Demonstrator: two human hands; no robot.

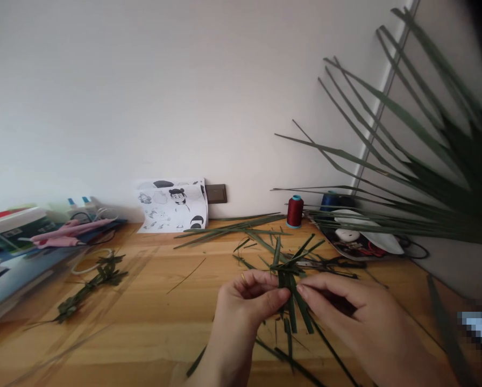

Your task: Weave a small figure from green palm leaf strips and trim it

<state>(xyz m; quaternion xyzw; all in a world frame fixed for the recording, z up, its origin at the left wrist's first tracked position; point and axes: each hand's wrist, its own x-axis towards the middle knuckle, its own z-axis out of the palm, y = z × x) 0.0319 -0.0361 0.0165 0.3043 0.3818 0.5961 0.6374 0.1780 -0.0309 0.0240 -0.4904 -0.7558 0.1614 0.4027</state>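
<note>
Between my two hands are woven palm leaf strips (288,278), dark green, with loose ends sticking out above and below. My left hand (251,301) pinches the left side of the weave between thumb and fingers. From the other side, the thumb and forefinger of my right hand (346,306) close on the strips near the middle. Behind the weave lies a pair of scissors (338,263), partly hidden by leaf pieces. Loose strips (293,363) hang or lie below my hands; which of them join the weave I cannot tell.
A large palm leaf (438,156) fans in from the right. A dark red thread spool (295,211) stands near a tray (346,252) of small items. At left are a finished-looking leaf piece (91,287), a pink glue gun (67,232) and boxes. Printed paper (172,209) leans on the wall.
</note>
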